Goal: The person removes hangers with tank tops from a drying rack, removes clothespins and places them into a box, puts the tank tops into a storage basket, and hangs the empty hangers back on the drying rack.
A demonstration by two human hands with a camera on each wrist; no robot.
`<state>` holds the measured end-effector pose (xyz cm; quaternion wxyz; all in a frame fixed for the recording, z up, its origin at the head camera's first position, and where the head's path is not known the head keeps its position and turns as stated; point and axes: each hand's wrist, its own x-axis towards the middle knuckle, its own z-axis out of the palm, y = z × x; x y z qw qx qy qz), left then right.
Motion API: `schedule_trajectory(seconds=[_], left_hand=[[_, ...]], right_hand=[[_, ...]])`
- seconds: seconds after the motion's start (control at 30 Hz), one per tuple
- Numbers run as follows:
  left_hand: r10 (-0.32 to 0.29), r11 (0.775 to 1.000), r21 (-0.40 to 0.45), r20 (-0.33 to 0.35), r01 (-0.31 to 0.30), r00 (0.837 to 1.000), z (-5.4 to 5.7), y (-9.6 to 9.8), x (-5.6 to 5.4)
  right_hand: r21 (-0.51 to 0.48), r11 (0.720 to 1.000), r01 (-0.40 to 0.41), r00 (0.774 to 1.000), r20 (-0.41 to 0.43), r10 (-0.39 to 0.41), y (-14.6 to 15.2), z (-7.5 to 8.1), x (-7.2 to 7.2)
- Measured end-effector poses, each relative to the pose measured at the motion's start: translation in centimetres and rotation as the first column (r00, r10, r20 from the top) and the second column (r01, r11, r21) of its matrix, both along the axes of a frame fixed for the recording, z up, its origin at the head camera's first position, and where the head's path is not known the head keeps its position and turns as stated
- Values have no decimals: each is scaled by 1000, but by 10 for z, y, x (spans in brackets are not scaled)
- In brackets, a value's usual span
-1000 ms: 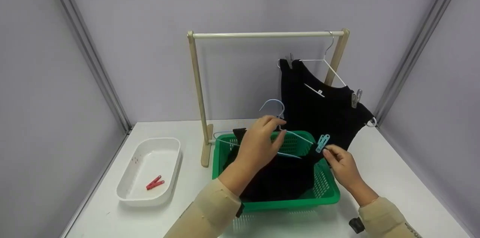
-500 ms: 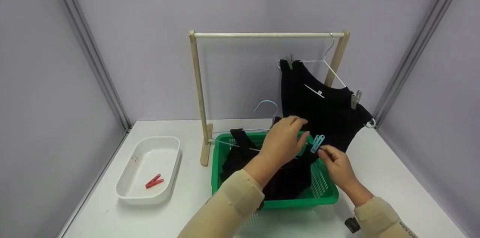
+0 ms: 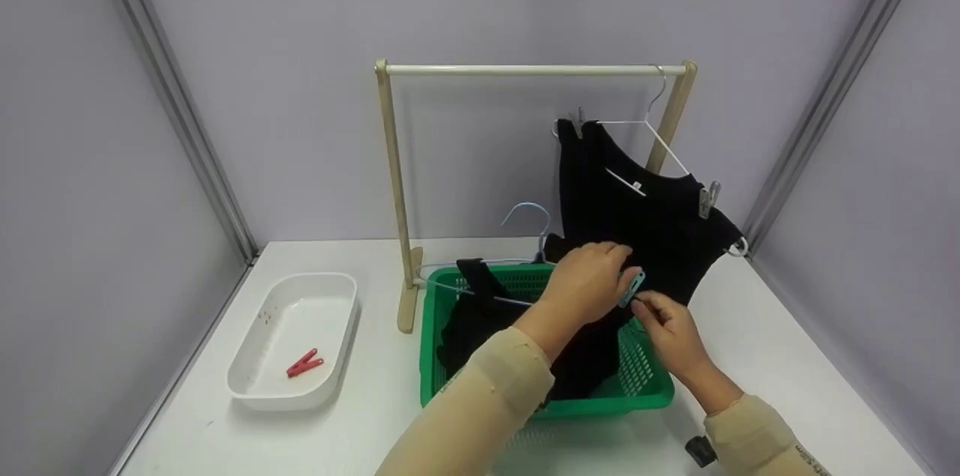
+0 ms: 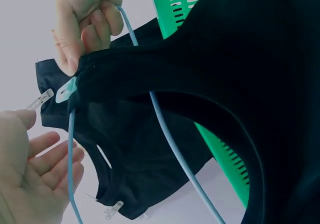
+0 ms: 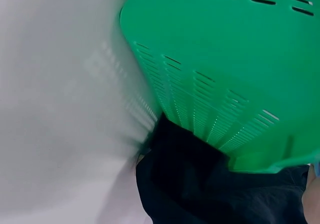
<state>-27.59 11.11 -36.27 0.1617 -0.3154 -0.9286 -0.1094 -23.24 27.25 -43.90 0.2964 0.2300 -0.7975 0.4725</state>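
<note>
In the head view, my right hand (image 3: 673, 332) pinches the shoulder of a black sleeveless top (image 3: 480, 330), partly in the green basket (image 3: 600, 407). A light blue wire hanger (image 4: 171, 139) runs through the top. Beside the right fingertips, a teal clothespin (image 4: 66, 90) is clipped on that shoulder. My left hand (image 3: 587, 282) is close to the clothespin; in the left wrist view its loosely bent fingers (image 4: 47, 159) lie beside the hanger wire, apart from the clothespin. Little of the right hand appears in the right wrist view, at the lower right edge.
A wooden rack (image 3: 525, 70) stands behind the basket. Another black top (image 3: 637, 229) hangs on its right end from a white hanger with silver clips. To the left, a white tray (image 3: 345, 341) holds a red clothespin (image 3: 304, 363). A small black object (image 3: 701, 451) lies near the right sleeve.
My left hand has left the hanger's neck and moved right to the clothespin. The hanger hook has shifted slightly left and tilted. The right hand keeps its pinch, moving slightly left.
</note>
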Motion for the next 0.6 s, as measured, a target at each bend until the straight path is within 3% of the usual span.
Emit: schedule_trajectory(seconds=[0.37,0.5,0.6], left_hand=[[-95,990,-106,-40,90,995,-10,9,0],[-94,994,-49,-10,94,996,-10,8,2],[-104,994,26,51,103,993,-10,8,4]], right_hand=[[1,1000,27,1000,14,-27,-1,0,3],[-1,1000,16,1000,15,-16,-1,0,3],[-15,1000,-2,999,32,2,-1,-1,3]])
